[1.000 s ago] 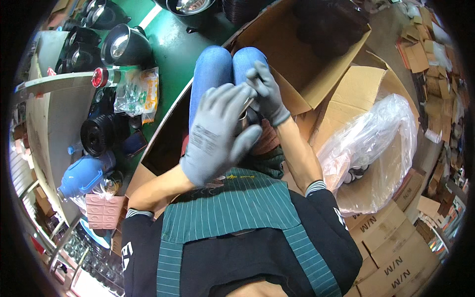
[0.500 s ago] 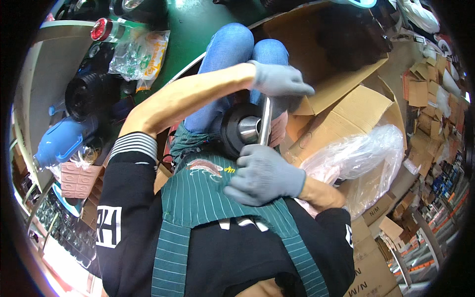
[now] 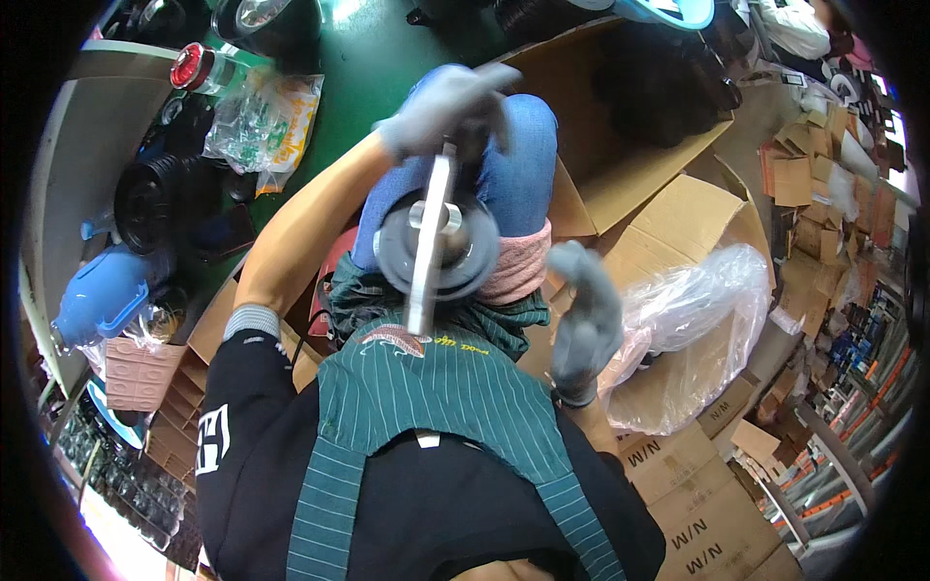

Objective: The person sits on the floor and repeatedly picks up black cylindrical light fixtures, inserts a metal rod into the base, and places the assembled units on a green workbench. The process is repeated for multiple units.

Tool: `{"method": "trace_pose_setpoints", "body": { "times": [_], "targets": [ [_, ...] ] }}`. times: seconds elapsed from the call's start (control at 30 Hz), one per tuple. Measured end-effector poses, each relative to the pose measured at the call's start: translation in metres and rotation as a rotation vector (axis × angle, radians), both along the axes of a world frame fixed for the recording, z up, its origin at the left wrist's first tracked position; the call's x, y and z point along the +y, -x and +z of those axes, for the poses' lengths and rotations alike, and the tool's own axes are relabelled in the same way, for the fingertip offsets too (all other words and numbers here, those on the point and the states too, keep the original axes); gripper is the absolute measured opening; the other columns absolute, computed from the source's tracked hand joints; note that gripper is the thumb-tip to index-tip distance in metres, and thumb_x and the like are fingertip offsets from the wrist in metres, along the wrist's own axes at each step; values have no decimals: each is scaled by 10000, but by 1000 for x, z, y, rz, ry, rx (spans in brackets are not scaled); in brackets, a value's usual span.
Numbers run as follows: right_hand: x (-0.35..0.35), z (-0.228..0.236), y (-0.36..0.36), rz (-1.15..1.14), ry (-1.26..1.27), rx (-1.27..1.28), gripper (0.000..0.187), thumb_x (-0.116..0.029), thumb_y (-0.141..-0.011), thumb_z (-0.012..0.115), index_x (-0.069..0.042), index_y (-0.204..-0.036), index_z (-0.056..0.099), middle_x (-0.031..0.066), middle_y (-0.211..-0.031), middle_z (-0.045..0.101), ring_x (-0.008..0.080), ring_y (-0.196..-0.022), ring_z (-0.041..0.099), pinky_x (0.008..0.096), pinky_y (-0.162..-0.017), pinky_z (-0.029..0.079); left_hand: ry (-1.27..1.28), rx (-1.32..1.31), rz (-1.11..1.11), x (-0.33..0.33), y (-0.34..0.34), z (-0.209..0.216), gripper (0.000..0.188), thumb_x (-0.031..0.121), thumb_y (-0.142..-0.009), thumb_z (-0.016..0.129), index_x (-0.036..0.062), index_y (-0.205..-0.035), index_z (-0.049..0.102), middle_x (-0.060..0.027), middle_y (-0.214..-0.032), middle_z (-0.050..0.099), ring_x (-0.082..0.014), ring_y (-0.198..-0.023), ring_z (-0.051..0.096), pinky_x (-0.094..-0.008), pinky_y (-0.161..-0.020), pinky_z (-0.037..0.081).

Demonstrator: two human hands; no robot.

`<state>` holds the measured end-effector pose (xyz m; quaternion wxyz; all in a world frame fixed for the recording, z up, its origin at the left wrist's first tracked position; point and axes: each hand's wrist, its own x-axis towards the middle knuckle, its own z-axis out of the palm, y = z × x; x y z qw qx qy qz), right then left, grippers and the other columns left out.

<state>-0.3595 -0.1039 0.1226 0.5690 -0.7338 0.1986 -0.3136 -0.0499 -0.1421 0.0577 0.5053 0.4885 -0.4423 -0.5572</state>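
Observation:
A blurred, shiny metal bar [image 3: 429, 242] slants over my lap, its near end by my apron. Beneath it sits a black round part [image 3: 475, 254] with a metal centre, resting between my thighs. My left hand [image 3: 448, 111], in a grey glove, is curled at the bar's far end over my knees; motion blurs its fingers, and something dark shows below them. My right hand [image 3: 587, 315], also gloved in grey, is apart from the bar, raised to the right of my lap. Its fingers are loosely extended with nothing seen in them.
An open cardboard box [image 3: 668, 228] with a clear plastic bag [image 3: 693, 334] stands to the right. More cartons [image 3: 688, 508] lie nearer. At left are a blue jug [image 3: 107, 295], a pink basket [image 3: 145, 373], a bag of clear pieces [image 3: 262, 131] and a red-lidded jar [image 3: 199, 68].
My right hand has let go of the bar and moved right. My left hand has shifted left and away from me. The bar has moved left, across the round part.

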Motion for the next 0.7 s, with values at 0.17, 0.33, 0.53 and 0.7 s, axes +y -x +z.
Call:
{"method": "trace_pose_setpoints", "body": {
  "times": [0.17, 0.33, 0.53, 0.7],
  "targets": [
    [9, -24, 7, -63, -192, 260, 1023, -367, -909, 854, -12, -1699, 309, 208, -1713, 400, 388, -1582, 402, 476, -1305, 300, -141, 466, 349, 53, -31, -32, 842, 703, -1117, 334, 20, -830, 736, 14, -465, 441, -157, -364, 393, -286, -398, 339],
    [7, -22, -24, 150, 186, 338, 1247, -471, -760, 965, -74, -1723, 280, 257, -1751, 284, 425, -1619, 309, 502, -1307, 289, -259, 820, 601, 86, -36, -37, 552, 646, -1122, 446, 157, -1076, 698, 50, -627, 512, -97, -432, 409, -265, -418, 324],
    [16, -29, -54, 158, 248, 278, 1269, -362, -669, 1019, -115, -1708, 333, 335, -1732, 258, 485, -1605, 306, 527, -1301, 296, -318, 47, 827, 110, -61, -67, 200, 308, -1099, 667, 118, -1126, 725, 114, -682, 500, 2, -547, 417, -204, -471, 292],
    [18, -32, -69, 207, 212, 307, 986, -393, -706, 990, -125, -1557, 570, 352, -1660, 383, 501, -1527, 431, 519, -1262, 378, -154, -817, 1145, 89, -60, -128, 310, 325, -1009, 745, 18, -1046, 717, -130, -756, 700, -272, -723, 712, -467, -702, 549]
  ]
}}
